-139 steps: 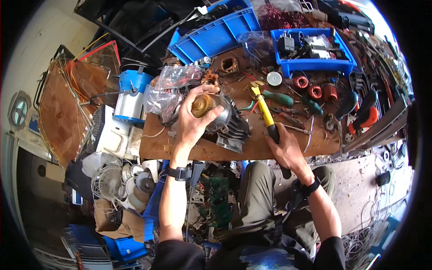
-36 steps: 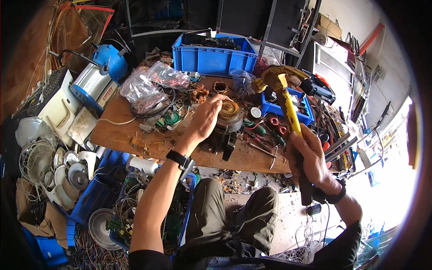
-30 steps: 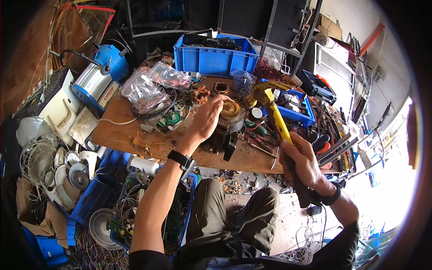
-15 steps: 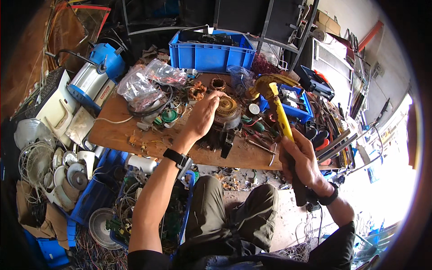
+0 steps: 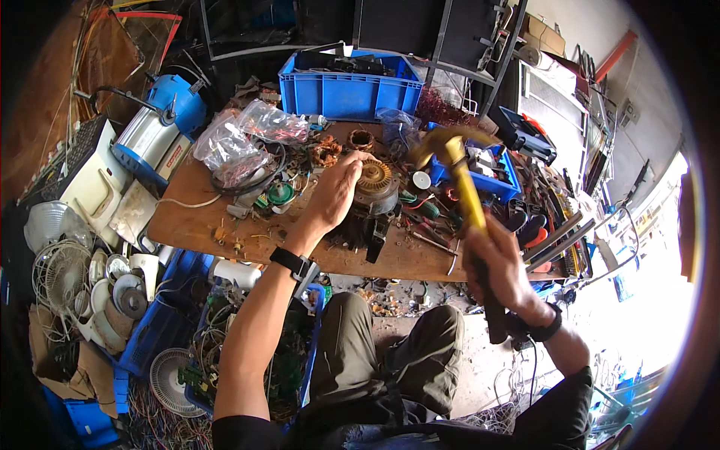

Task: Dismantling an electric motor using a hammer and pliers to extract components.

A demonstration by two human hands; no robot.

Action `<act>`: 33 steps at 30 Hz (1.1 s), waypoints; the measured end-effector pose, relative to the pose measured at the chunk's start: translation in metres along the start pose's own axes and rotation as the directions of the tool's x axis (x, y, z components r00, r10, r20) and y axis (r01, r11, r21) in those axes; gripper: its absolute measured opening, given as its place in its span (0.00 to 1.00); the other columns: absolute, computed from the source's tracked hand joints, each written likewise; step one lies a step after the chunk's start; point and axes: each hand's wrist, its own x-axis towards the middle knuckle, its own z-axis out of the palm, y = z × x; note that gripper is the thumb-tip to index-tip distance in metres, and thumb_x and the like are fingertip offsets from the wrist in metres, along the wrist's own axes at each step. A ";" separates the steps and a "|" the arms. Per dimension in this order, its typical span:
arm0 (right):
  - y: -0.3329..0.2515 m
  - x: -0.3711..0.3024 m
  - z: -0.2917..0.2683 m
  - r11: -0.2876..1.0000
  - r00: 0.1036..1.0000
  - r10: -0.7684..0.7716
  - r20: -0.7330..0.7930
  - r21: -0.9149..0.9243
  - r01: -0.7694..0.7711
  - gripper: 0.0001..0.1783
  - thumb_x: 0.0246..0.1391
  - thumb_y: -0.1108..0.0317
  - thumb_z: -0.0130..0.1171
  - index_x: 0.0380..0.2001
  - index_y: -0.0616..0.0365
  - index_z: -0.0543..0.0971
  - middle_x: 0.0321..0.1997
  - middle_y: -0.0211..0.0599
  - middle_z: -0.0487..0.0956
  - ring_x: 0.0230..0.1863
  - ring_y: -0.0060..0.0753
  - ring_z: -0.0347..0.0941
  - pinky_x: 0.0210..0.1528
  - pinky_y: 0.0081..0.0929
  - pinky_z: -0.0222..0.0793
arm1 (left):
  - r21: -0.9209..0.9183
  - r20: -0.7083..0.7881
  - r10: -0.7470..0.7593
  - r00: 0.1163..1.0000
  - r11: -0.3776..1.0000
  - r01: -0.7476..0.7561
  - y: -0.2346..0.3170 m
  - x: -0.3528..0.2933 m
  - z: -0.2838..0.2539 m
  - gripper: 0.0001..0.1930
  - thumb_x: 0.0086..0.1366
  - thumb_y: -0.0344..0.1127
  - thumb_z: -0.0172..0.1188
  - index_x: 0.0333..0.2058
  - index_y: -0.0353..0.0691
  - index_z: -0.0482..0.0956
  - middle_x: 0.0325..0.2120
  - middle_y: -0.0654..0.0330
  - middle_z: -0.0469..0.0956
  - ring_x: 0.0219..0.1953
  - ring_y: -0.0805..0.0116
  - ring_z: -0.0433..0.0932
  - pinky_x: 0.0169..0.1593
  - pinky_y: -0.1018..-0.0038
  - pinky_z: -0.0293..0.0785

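A yellow claw hammer (image 5: 469, 199) with a dark grip is held up over the right part of the table in my right hand (image 5: 499, 262), whose fingers are wrapped round the handle; its head is slightly blurred. My left hand (image 5: 335, 196) is closed at the left side of an electric motor part (image 5: 375, 177) with a finned, brass-coloured ring on top, steadying it. Some of the left fingers are hidden behind the hand. Just behind this part stands a copper-coloured coil ring (image 5: 361, 139), and another tangle of copper winding (image 5: 326, 151) lies to its left.
Scrap and tools crowd the wooden table (image 5: 195, 229). A large blue crate (image 5: 351, 96) stands at the back, a smaller blue bin (image 5: 491, 180) at the right. Clear plastic bags (image 5: 232, 146) lie left. Below, a crate of circuit boards (image 5: 319, 330) sits beside my leg.
The hammer has shifted very slightly and its head now blurs with motion. My left hand and the motor part stay practically in place.
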 end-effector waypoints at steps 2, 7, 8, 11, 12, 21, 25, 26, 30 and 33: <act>0.010 0.006 0.000 0.992 0.981 0.121 0.153 -0.040 -0.116 0.14 0.73 0.57 0.53 0.40 0.58 0.71 0.21 0.29 0.73 0.12 0.20 0.67 0.12 0.21 0.61 | -0.022 -0.042 0.071 0.997 0.997 -0.072 -0.004 -0.003 0.002 0.27 0.81 0.53 0.39 0.55 0.32 0.75 0.31 0.58 0.75 0.37 0.71 0.73 0.44 0.70 0.70; -0.007 0.002 -0.006 0.998 0.997 0.054 0.055 0.014 -0.055 0.16 0.74 0.56 0.50 0.39 0.59 0.71 0.21 0.29 0.71 0.11 0.20 0.65 0.11 0.20 0.59 | 0.004 -0.069 0.044 0.997 0.999 -0.044 -0.008 -0.005 0.001 0.27 0.82 0.53 0.38 0.54 0.33 0.75 0.29 0.59 0.75 0.35 0.71 0.72 0.43 0.69 0.69; -0.012 0.001 -0.007 0.999 0.998 -0.001 0.056 0.046 -0.002 0.16 0.74 0.56 0.50 0.40 0.59 0.70 0.20 0.29 0.71 0.11 0.20 0.65 0.11 0.20 0.59 | -0.006 -0.056 0.042 0.998 0.999 -0.042 -0.006 -0.004 0.000 0.27 0.82 0.52 0.38 0.54 0.34 0.75 0.30 0.59 0.76 0.36 0.70 0.72 0.44 0.68 0.70; -0.009 0.000 -0.003 0.998 0.999 0.011 0.046 0.069 -0.014 0.16 0.75 0.56 0.48 0.40 0.59 0.70 0.21 0.29 0.71 0.11 0.20 0.65 0.11 0.20 0.59 | 0.008 -0.031 0.019 0.999 1.000 -0.018 -0.001 -0.004 -0.003 0.27 0.82 0.53 0.38 0.54 0.34 0.76 0.32 0.58 0.77 0.37 0.69 0.73 0.47 0.68 0.70; -0.003 0.000 0.000 0.998 0.999 0.025 0.043 0.062 -0.027 0.16 0.75 0.56 0.49 0.40 0.59 0.70 0.21 0.29 0.71 0.11 0.20 0.65 0.11 0.20 0.59 | 0.033 -0.021 -0.004 1.000 0.999 0.004 0.001 -0.003 -0.003 0.27 0.81 0.53 0.39 0.54 0.33 0.76 0.32 0.58 0.78 0.37 0.68 0.74 0.48 0.67 0.70; 0.049 0.002 -0.003 0.992 0.991 0.107 0.074 0.060 -0.112 0.15 0.73 0.56 0.52 0.40 0.58 0.70 0.20 0.28 0.71 0.13 0.18 0.66 0.12 0.20 0.61 | 0.013 -0.014 -0.074 0.997 0.997 0.074 0.005 -0.008 -0.004 0.27 0.81 0.52 0.38 0.55 0.36 0.77 0.51 0.55 0.79 0.54 0.64 0.76 0.62 0.67 0.67; 0.099 0.012 0.001 0.994 0.996 0.089 -0.005 0.071 -0.088 0.14 0.73 0.57 0.53 0.42 0.58 0.70 0.21 0.26 0.71 0.13 0.17 0.65 0.12 0.19 0.61 | 0.004 0.006 -0.012 1.000 1.000 0.012 0.015 -0.006 -0.002 0.26 0.79 0.52 0.39 0.56 0.37 0.77 0.54 0.55 0.79 0.57 0.65 0.76 0.64 0.66 0.66; 0.112 0.017 0.003 0.993 0.995 0.093 -0.020 0.080 -0.091 0.14 0.73 0.57 0.53 0.43 0.58 0.70 0.21 0.26 0.70 0.13 0.17 0.65 0.12 0.19 0.61 | -0.014 0.017 0.005 1.000 1.000 -0.004 0.016 -0.005 -0.002 0.27 0.77 0.54 0.42 0.57 0.38 0.76 0.54 0.56 0.79 0.58 0.65 0.76 0.65 0.66 0.66; 0.158 0.036 0.014 0.976 0.990 0.132 -0.043 0.179 -0.123 0.15 0.72 0.55 0.54 0.42 0.58 0.71 0.21 0.24 0.69 0.14 0.16 0.63 0.15 0.20 0.59 | 0.041 0.068 -0.006 0.998 0.999 0.003 0.029 -0.006 -0.003 0.28 0.71 0.55 0.55 0.59 0.39 0.75 0.56 0.57 0.78 0.59 0.65 0.75 0.66 0.65 0.66; 0.177 0.049 0.020 0.978 0.992 0.126 -0.025 0.173 -0.120 0.16 0.72 0.55 0.55 0.41 0.57 0.71 0.21 0.23 0.69 0.14 0.15 0.62 0.16 0.20 0.58 | -0.062 0.106 -0.052 0.993 0.996 0.059 0.028 -0.005 -0.002 0.28 0.66 0.46 0.66 0.60 0.39 0.75 0.57 0.58 0.78 0.58 0.66 0.76 0.66 0.65 0.68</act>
